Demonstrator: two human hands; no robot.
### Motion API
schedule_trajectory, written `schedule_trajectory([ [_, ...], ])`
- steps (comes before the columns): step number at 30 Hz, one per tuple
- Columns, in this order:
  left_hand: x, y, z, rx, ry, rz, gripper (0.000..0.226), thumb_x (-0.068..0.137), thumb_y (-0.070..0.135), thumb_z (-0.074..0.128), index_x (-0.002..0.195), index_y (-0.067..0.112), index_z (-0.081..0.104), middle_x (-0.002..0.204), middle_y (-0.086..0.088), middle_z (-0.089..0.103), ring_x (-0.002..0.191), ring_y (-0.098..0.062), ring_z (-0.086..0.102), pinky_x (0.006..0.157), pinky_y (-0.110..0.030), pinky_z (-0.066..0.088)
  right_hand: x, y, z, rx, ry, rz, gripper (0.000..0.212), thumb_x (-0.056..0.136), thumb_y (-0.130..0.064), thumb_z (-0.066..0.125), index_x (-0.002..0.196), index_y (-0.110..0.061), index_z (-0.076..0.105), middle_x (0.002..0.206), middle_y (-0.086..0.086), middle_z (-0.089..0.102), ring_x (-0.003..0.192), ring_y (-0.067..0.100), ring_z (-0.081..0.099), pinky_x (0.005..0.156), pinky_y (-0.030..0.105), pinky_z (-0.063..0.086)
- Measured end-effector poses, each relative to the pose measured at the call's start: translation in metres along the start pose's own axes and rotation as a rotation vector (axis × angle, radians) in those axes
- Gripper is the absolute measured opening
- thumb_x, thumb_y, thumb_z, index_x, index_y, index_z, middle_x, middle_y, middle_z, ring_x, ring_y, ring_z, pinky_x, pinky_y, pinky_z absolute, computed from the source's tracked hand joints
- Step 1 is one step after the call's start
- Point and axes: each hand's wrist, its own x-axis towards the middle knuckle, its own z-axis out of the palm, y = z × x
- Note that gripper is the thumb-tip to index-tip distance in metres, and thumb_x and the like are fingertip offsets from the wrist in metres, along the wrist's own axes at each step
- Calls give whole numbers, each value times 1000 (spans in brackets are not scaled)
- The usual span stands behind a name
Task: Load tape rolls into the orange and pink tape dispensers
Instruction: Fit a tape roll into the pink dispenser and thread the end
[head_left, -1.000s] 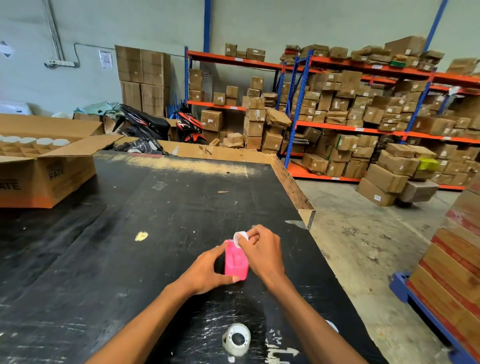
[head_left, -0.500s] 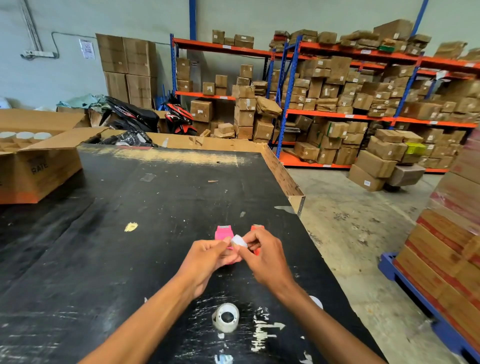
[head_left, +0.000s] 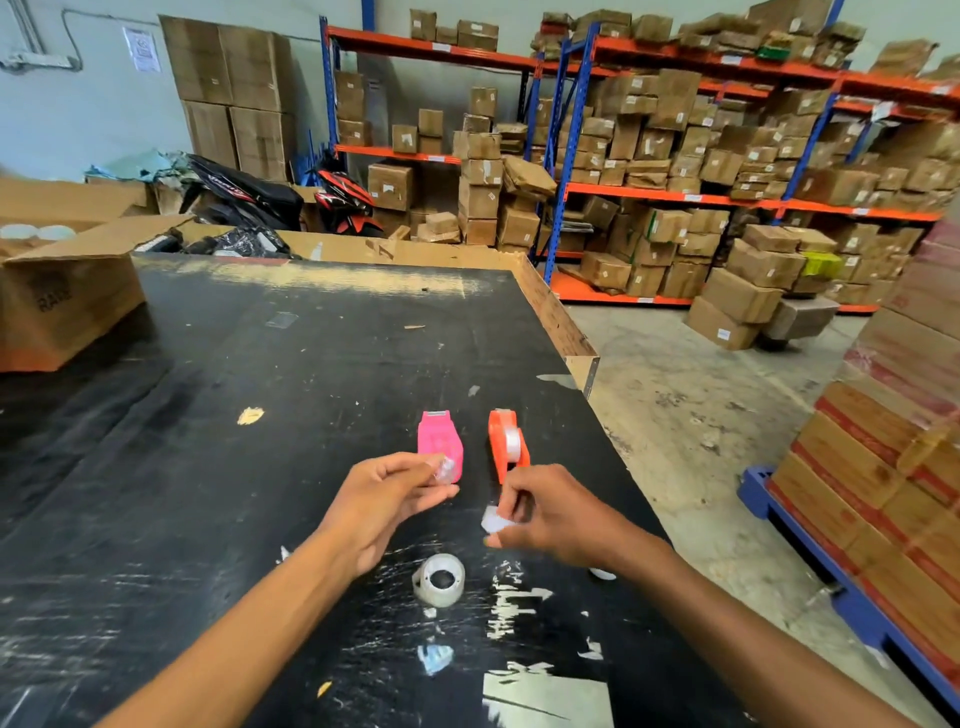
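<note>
1. Two tape dispensers lie side by side on the black table (head_left: 218, 395): the pink tape dispenser (head_left: 439, 441) on the left and the orange tape dispenser (head_left: 506, 441) on the right, with a clear roll showing inside the orange one.
2. The left hand (head_left: 384, 499) hovers just in front of the pink dispenser, its fingertips pinched on a small crumpled scrap of clear tape (head_left: 445, 470).
3. The right hand (head_left: 556, 512) hovers at the near end of the orange dispenser, its fingers closed on a small whitish piece of tape (head_left: 493, 522).
4. A loose clear tape roll (head_left: 439, 579) rests on the table between the two forearms, near the person and apart from both dispensers.
5. Readable writing is scarce: the open cardboard carton (head_left: 67, 301) at the left edge carries dark letters that look like "RATE", partly cut off. White labels on the shelved boxes are too small to read, as is the paper notice (head_left: 140, 49) on the wall.
6. The tabletop is scuffed, with white scratches, bits of stuck tape and a yellow chip, and has a raw wooden border.
7. The room is a warehouse with a concrete floor (head_left: 691, 415), blue and orange racking (head_left: 566, 156) packed with brown boxes, a parked motorbike (head_left: 249, 195) behind the table and a blue pallet (head_left: 810, 561) of cartons on the right.
</note>
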Motion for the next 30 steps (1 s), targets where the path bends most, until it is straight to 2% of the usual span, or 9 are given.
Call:
schedule_trajectory([
  [4, -10, -3, -11, -31, -11, -43, 22, 94, 1, 52, 108, -12, 62, 88, -23, 68, 65, -16, 76, 65, -17, 61, -15, 11, 13, -279, -190, 5, 22, 73, -28, 79, 75, -25, 57, 75, -15, 46, 74, 9, 48, 57, 20, 35],
  [8, -17, -2, -14, -112, 3, -70, 18, 93, -1, 51, 101, -12, 63, 90, -23, 71, 67, -19, 76, 67, -19, 62, -15, 8, 13, -275, -244, 17, 20, 73, -31, 79, 77, -23, 62, 71, -15, 46, 64, 1, 45, 53, 20, 30],
  [13, -25, -2, -15, -176, -24, -85, 14, 89, -3, 55, 97, -6, 66, 73, -14, 77, 68, -20, 77, 65, -20, 62, -2, -11, 5, -55, -233, 33, 20, 76, -29, 79, 78, -13, 67, 66, -11, 62, 63, 4, 59, 63, 24, 51],
  [15, -28, -3, -17, -174, -16, -71, 16, 87, -2, 58, 100, -5, 67, 74, -12, 78, 70, -20, 77, 64, -19, 62, 5, -22, 14, -80, -237, -26, 29, 75, -34, 78, 94, -15, 68, 81, -8, 64, 76, 9, 61, 72, 29, 54],
  [18, -31, -3, -24, -150, 21, -41, 17, 85, -1, 60, 100, -2, 68, 75, -10, 78, 71, -20, 77, 63, -18, 61, 13, -31, 38, -373, -324, -101, 64, 72, -44, 76, 127, -18, 54, 115, 5, 63, 104, 24, 58, 83, 38, 48],
  [21, -35, -3, -34, -127, 56, -27, 18, 82, 1, 64, 98, -3, 70, 80, -12, 78, 75, -21, 77, 64, -19, 61, 18, -30, 51, -427, -314, -156, 57, 76, -40, 74, 124, -15, 57, 118, 12, 63, 107, 31, 57, 78, 36, 44],
  [23, -36, -4, -40, -123, 73, -19, 21, 78, 3, 66, 97, -2, 71, 84, -14, 79, 75, -20, 77, 64, -19, 61, 22, -26, 52, -274, -228, -119, 49, 78, -35, 72, 121, -16, 60, 108, 9, 65, 97, 28, 61, 76, 35, 47],
  [26, -36, -3, -45, -120, 82, 1, 17, 82, 0, 63, 96, -2, 73, 86, -16, 79, 75, -18, 77, 63, -18, 60, 30, -27, 43, 247, -67, 43, 53, 81, -19, 72, 131, -14, 54, 92, 2, 61, 80, 17, 61, 82, 34, 52],
  [30, -35, -1, -41, -78, 74, 70, 20, 80, 3, 66, 98, -3, 72, 88, -16, 78, 78, -18, 76, 70, -18, 60, 38, -32, 31, 651, -10, 63, 47, 78, -15, 77, 121, -20, 58, 95, 3, 66, 88, 17, 69, 85, 32, 59],
])
